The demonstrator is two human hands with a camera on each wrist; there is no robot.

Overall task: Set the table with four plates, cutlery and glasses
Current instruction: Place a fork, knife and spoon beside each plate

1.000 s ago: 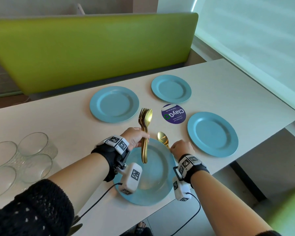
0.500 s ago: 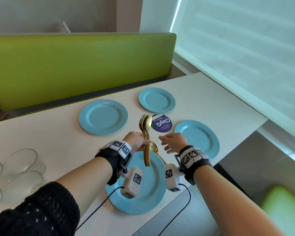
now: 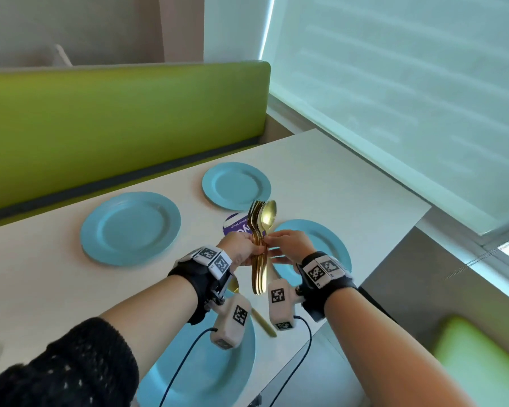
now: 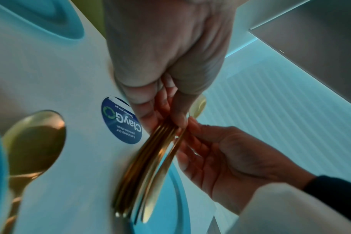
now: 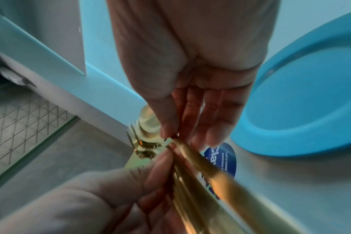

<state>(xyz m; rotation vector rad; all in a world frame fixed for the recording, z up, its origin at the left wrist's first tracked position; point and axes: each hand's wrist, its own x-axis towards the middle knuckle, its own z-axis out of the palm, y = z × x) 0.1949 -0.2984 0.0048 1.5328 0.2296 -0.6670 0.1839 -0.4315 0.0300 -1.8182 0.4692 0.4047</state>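
Observation:
My left hand (image 3: 243, 249) grips a bundle of gold forks and spoons (image 3: 259, 259) by the handles, upright above the white table (image 3: 321, 171). My right hand (image 3: 276, 245) meets it from the right, thumb and forefinger pinching one piece at its neck (image 5: 170, 139), the other fingers straight. Below the hands lies the right-hand blue plate (image 3: 332, 245). Two more blue plates (image 3: 130, 229) (image 3: 236, 185) sit farther back, and a near plate (image 3: 206, 368) is at the front edge. A single gold spoon (image 3: 263, 321) lies on the table right of the near plate.
A round purple sticker (image 3: 234, 227) is on the table between the plates. A green bench back (image 3: 124, 113) runs along the far side. A window blind (image 3: 394, 83) is to the right. The table ends just right of the right plate.
My right hand has let go of the single spoon beside the near plate and come up to the bundle. Both hands and the bundle have shifted right, over the right-hand plate.

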